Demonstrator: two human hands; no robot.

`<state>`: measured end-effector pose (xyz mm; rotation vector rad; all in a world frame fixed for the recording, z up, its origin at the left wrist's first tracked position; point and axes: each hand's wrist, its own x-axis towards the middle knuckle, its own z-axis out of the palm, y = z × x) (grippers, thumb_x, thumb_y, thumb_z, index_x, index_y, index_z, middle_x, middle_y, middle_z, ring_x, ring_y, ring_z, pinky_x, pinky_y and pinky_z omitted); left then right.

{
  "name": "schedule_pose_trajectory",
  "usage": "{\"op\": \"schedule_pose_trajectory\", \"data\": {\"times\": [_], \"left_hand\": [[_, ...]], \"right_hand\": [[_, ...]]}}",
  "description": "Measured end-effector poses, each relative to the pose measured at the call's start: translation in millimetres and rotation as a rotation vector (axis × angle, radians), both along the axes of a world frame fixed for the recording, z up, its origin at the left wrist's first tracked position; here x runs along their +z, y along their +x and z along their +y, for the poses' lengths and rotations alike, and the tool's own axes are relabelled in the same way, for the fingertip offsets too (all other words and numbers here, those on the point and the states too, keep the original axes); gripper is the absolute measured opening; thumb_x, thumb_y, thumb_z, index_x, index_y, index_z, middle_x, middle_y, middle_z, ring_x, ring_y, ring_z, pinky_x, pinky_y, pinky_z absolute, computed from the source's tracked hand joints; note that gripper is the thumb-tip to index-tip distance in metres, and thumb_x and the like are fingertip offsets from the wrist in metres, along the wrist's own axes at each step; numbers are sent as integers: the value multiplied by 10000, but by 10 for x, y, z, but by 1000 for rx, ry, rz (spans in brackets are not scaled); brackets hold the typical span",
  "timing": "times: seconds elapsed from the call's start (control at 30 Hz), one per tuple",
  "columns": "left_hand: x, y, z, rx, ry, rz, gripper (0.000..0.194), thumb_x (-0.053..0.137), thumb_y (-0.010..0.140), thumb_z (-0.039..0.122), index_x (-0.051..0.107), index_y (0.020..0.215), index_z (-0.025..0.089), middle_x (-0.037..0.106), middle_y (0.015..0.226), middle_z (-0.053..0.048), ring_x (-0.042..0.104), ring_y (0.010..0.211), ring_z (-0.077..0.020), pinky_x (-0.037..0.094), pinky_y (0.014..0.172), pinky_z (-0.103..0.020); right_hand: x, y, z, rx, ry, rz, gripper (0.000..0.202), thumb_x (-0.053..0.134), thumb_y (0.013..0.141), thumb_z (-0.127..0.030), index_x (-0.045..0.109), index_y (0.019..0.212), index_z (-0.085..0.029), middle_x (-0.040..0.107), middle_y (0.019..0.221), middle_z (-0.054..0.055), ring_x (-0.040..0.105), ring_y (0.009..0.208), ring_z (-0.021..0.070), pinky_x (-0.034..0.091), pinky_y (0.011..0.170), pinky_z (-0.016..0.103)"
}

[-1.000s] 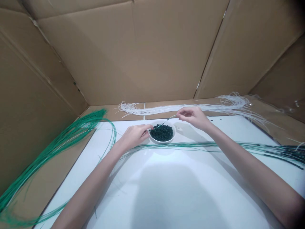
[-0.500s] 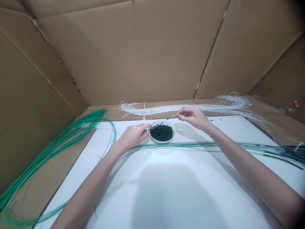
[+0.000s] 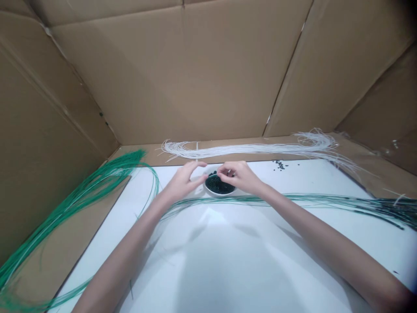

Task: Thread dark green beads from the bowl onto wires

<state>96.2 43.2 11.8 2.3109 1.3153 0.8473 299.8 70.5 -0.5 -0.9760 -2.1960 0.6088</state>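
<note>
A white bowl (image 3: pixel 220 194) full of small dark green beads (image 3: pixel 219 184) stands on the white board. My left hand (image 3: pixel 186 180) is at the bowl's left rim, thumb and forefinger apart. Over the bowl's right side is my right hand (image 3: pixel 239 174), its fingertips pinched together. From that pinch a thin pale strand (image 3: pixel 213 174) runs left across the beads toward my left thumb. Whether it touches the thumb I cannot tell. Below the bowl, green wires (image 3: pixel 306 198) lie across the board, with dark beaded lengths (image 3: pixel 391 208) at their right end.
A large bundle of green wire (image 3: pixel 81 208) curves along the left side. White strands (image 3: pixel 234 150) lie along the back, near the cardboard wall (image 3: pixel 195 78). Loose dark beads (image 3: pixel 280 165) are scattered on the white board (image 3: pixel 221 261) at the back right.
My right hand has moved left and down to the bowl, close to my left hand. My left fingers have spread apart. More loose beads now show on the board at the back right.
</note>
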Motion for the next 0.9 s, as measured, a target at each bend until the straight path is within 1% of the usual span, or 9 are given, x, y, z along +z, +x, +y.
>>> {"op": "schedule_pose_trajectory", "data": {"times": [0.1,0.2,0.3,0.4,0.5,0.57,0.67,0.73,0.9], "left_hand": [[-153,171,-40,-16,-61,-143,241,425,822,344,590,913,194,646,896,-26,586,812,-146,441,703,-231],[-301,207,-18,75,-94,-254,225,433,819,330,593,819,170,644,751,-14,580,669,-121,437,646,-214],[-398,192,20,186,-82,-285,200,453,806,318,579,789,163,625,715,-8,548,606,-108,418,599,-206],[-458,223,18,242,-20,-269,177,454,805,293,569,763,165,608,716,-3,518,612,-102,396,594,-202],[-510,284,-30,274,35,-254,174,446,812,281,561,756,164,581,704,1,470,579,-92,375,570,-202],[-546,311,-68,288,75,-266,170,449,815,277,560,756,163,570,709,-1,458,583,-90,371,572,-202],[-601,323,-110,296,181,-310,152,461,816,259,569,768,163,558,704,-4,452,589,-88,378,585,-203],[-641,326,-121,300,269,-336,135,472,814,242,576,784,162,553,699,-7,453,583,-86,387,589,-204],[-730,353,-116,231,375,-311,117,468,820,212,575,835,168,570,725,-21,475,595,-90,419,596,-213]], "right_hand": [[19,-86,-41,11,5,16,157,497,749,-195,645,756,-144,647,722,24,559,617,97,443,596,202],[21,-96,-26,-4,-58,-12,159,511,758,-221,646,801,-149,657,763,30,578,661,104,443,614,197],[-49,-77,34,5,-143,-222,149,601,680,-198,646,808,-136,658,726,39,584,634,119,436,596,201],[-187,-80,104,42,-145,-449,96,619,629,-154,653,719,-147,653,667,35,578,611,135,413,572,210],[-292,-97,152,57,-110,-508,87,579,641,-115,652,661,-158,650,649,29,572,613,133,397,577,210],[-299,-94,162,73,-114,-502,111,559,650,-96,650,642,-157,645,629,24,566,598,124,394,580,206],[-224,-53,131,81,-91,-420,121,543,682,-106,649,648,-156,646,653,26,562,608,123,399,596,215],[-165,-9,81,60,-95,-281,115,538,716,-153,651,693,-160,648,690,27,563,616,123,413,605,225],[-174,82,-57,5,-299,189,170,580,709,-298,667,761,-161,678,783,37,617,713,152,480,703,272]]}}
